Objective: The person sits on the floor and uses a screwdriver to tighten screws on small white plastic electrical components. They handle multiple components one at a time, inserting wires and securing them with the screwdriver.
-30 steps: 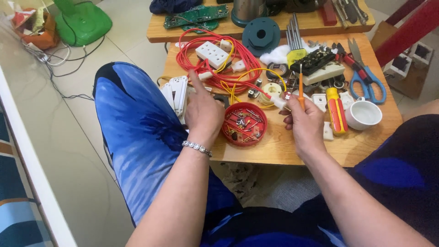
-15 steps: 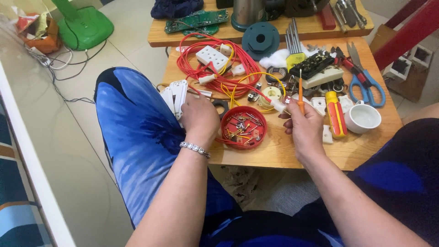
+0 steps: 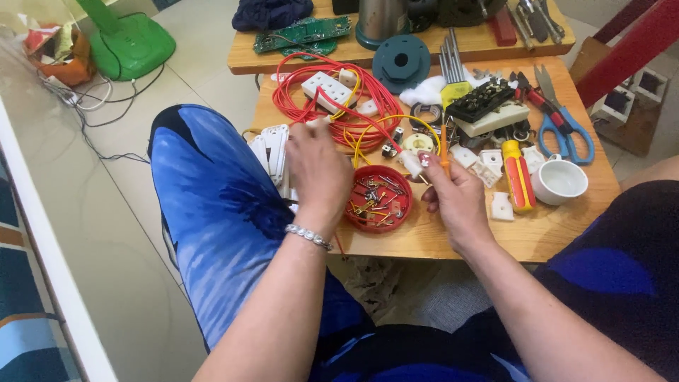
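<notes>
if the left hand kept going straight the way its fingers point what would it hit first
Probably the coil of red wire, with the white socket block lying on it just beyond. The left hand points up the table toward them, though its height above the table is unclear.

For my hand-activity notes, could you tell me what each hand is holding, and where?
The right hand pinches a small white plastic fitting and an orange-handled tool, low on its handle. The left hand's grip cannot be told.

Bright, even daylight fills the scene, giving soft, faint shadows under the left hand [image 3: 320, 173] and right hand [image 3: 453, 198]. The pale tiled floor [image 3: 120, 212] left of the left hand shows mild glare. Focus is sharp centrally; the left hand's fingertips blur slightly, edges bow a little
</notes>
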